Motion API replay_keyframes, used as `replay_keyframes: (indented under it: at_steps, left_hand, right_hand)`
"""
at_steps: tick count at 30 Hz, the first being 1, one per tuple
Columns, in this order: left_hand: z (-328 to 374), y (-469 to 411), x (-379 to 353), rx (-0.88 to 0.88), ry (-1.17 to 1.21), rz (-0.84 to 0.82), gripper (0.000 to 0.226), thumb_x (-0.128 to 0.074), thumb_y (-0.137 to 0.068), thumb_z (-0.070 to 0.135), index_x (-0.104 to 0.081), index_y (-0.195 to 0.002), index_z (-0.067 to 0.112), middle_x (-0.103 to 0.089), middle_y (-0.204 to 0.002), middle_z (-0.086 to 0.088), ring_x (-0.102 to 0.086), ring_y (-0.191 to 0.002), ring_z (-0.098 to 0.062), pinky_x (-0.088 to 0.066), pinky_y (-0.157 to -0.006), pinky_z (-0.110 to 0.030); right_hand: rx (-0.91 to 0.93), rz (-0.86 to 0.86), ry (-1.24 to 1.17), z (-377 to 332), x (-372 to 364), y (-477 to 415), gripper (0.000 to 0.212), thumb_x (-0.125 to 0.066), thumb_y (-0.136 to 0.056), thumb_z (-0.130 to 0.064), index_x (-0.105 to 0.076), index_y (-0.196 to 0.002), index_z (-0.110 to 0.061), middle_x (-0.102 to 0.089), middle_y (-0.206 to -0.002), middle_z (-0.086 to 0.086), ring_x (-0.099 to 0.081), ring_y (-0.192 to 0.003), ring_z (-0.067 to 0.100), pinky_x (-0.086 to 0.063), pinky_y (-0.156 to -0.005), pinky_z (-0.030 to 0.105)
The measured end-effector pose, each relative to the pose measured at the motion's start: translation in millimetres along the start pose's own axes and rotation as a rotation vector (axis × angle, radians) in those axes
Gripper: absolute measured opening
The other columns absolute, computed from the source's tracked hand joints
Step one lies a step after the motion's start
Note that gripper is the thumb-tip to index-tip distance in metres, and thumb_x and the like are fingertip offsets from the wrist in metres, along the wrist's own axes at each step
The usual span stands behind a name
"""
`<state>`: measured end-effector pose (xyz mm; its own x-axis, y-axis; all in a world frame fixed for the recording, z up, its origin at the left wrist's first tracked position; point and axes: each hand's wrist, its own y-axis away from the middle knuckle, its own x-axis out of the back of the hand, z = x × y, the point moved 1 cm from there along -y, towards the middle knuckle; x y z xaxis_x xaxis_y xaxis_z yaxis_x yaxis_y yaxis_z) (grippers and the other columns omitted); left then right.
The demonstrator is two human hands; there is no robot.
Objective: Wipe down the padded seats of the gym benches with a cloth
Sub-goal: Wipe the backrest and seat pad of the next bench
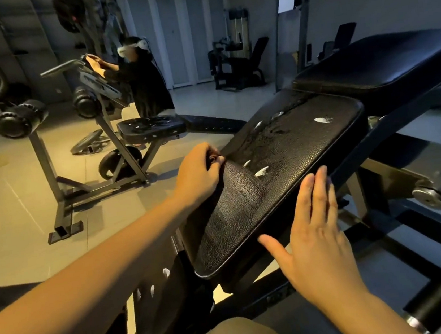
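**Lower centre of the frame:** my right hand [315, 227] has its fingers straight and close together and the thumb out. It lies against the near, lower-right edge of the seat pad [295, 152].

**Centre left:** my left hand [200, 172], fingers curled, grips a dark fold at the pad's left edge. I take this to be the cloth [236, 181], though dark on dark it is hard to tell from the leather.

**Centre:** the seat pad is tilted, black and pebbled, with several small tears [261, 172] showing white filling.

**Upper right:** the back pad [381, 63] sits just behind the seat pad.

**Upper left, well apart:** a second bench [151, 129] with a similarly torn seat stands on the tiled floor [25, 218], with a person [145, 84] beyond it.

**Step in hand, as I judge it:** wiping this seat.
- Keep the right hand braced at the edge so the pad does not rock.
- Spread the cloth flat under the left palm rather than bunched.
- Work in overlapping passes from the left edge across.
- Go lightly over each tear, along its length, so the cloth neither snags nor lifts the filling.
- Finish along the seam and rim.
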<state>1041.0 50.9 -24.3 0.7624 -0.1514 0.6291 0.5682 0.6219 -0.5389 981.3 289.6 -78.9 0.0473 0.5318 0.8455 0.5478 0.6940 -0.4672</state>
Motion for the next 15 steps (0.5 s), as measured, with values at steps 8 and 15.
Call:
replay_keyframes:
  at_steps: [8,15]
  left_hand:
    - [39.3,56.6,11.2,-0.459,0.046,-0.156,0.013,-0.062,-0.099,0.023,-0.064,-0.106,0.013,-0.065,-0.102,0.003,-0.062,-0.096,-0.013,-0.051,-0.085,-0.032]
    - [9.2,-12.0,-3.0,0.066,-0.07,-0.022,0.014,-0.062,-0.099,0.025,-0.061,-0.103,0.012,-0.061,-0.097,-0.001,-0.06,-0.101,-0.026,-0.044,-0.082,-0.036]
  right_hand:
    - [0.003,0.01,-0.013,2.1,-2.1,-0.3,0.122,-0.043,-0.085,-0.076,0.041,-0.148,-0.013,0.042,-0.159,0.007,0.02,-0.154,0.032,-0.031,-0.117,0.045]
    - [0.003,0.024,-0.017,1.3,-2.1,0.1,0.117,-0.036,-0.085,-0.078,0.031,-0.153,-0.012,0.038,-0.162,0.009,0.016,-0.154,0.034,-0.029,-0.117,0.046]
